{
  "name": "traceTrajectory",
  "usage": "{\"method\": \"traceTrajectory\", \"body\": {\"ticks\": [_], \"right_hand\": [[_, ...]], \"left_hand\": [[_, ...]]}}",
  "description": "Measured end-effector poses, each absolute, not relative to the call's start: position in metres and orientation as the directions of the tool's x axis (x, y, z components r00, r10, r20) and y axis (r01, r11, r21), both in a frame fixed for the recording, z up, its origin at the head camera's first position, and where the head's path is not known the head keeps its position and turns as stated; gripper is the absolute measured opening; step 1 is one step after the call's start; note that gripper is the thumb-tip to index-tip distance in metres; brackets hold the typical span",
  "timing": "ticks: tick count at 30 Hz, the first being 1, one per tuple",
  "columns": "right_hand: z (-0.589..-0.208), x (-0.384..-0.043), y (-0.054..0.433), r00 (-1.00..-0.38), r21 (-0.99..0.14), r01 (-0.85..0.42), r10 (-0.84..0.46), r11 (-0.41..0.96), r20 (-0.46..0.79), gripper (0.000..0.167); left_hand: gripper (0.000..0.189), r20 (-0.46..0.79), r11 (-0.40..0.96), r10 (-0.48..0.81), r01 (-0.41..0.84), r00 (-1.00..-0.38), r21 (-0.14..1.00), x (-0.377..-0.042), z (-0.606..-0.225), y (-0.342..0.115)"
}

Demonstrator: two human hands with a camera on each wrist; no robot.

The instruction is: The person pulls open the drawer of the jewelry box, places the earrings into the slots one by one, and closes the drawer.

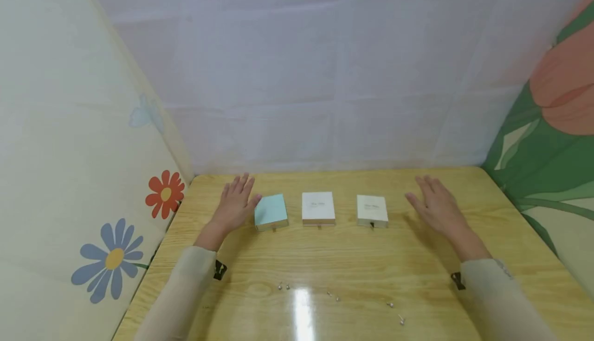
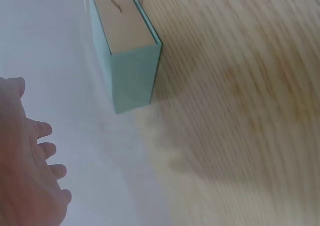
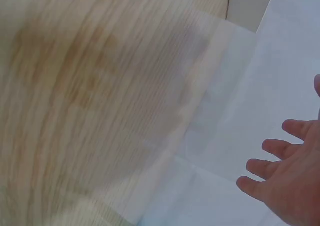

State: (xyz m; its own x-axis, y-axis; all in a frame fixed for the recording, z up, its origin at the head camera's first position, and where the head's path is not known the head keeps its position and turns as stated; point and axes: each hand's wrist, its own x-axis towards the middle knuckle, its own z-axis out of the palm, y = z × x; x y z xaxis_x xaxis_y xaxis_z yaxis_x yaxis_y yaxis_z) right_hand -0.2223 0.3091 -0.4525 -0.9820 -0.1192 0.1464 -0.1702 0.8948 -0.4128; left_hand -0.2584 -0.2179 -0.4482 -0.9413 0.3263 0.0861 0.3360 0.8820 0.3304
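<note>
Three small drawer boxes stand in a row toward the back of the table: a light blue box (image 1: 271,210), a white box (image 1: 318,207) and a cream box (image 1: 372,209) with a dark pull tab. My left hand (image 1: 234,204), fingers straight and spread, is just left of the blue box, its thumb close to that box's edge. The left wrist view shows the blue box (image 2: 134,70) beside the hand (image 2: 32,161). Right of the cream box, my right hand (image 1: 436,207) is spread with nothing in it. A corner of the cream box (image 3: 247,5) shows in the right wrist view.
Several small earrings lie on the wooden table (image 1: 260,258) near the front, among them a pair of studs (image 1: 283,286) and another earring (image 1: 401,321). A white cloth (image 1: 297,72) hangs behind the table. Flower-printed cloths flank it left (image 1: 55,176) and right (image 1: 557,176).
</note>
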Motion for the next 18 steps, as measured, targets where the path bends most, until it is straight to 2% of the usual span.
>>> {"method": "traceTrajectory", "body": {"ticks": [13, 18], "right_hand": [[-0.450, -0.212, 0.298, -0.993, -0.515, -0.114, -0.080, 0.850, 0.089, 0.077], [-0.449, -0.205, 0.293, -0.992, -0.566, -0.125, -0.102, 0.815, 0.072, 0.072]], "left_hand": [[0.067, 0.133, 0.859, 0.405, 0.426, -0.905, 0.284, -0.259, -0.442, -0.183], [0.066, 0.131, 0.848, 0.442, 0.461, -0.888, 0.264, -0.259, -0.438, -0.168]]}}
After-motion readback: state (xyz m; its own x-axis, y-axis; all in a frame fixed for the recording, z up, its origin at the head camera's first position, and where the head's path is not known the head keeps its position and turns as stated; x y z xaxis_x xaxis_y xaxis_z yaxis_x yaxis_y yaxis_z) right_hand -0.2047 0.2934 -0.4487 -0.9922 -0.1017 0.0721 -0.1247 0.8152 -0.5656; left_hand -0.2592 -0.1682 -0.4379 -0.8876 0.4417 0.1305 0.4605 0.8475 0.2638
